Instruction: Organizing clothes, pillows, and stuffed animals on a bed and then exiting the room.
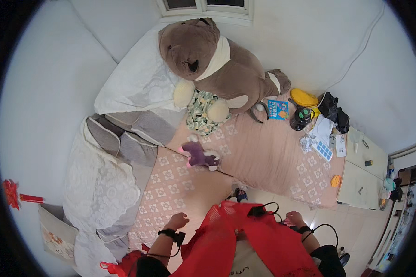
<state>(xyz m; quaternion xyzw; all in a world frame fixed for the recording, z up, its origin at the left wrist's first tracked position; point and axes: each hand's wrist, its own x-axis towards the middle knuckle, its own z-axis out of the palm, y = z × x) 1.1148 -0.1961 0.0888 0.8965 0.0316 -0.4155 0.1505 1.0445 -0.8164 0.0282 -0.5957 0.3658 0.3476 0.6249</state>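
Low in the view, my left hand (179,221) hovers over the pink patterned sofa cover (166,187), fingers loosely curled, and nothing shows in it. My right hand (294,219) is at the right side of the red mesh vest (277,239); something pinkish shows by its fingers, too small to tell, so its grip is unclear. A purple plush toy with a white mane (201,155) lies ahead of me on the cover. Beyond it, a large brown plush bear (242,69) leans along the wall, with a green patterned cloth (201,119) under its pale paws.
White lace covers (104,187) and grey cushions (138,149) lie at the left. At the right are a blue packet (278,109), a dark bottle (301,119), a yellow object (303,97), black bags (329,106), a blue-and-white tray (322,151) and a white cabinet (358,183).
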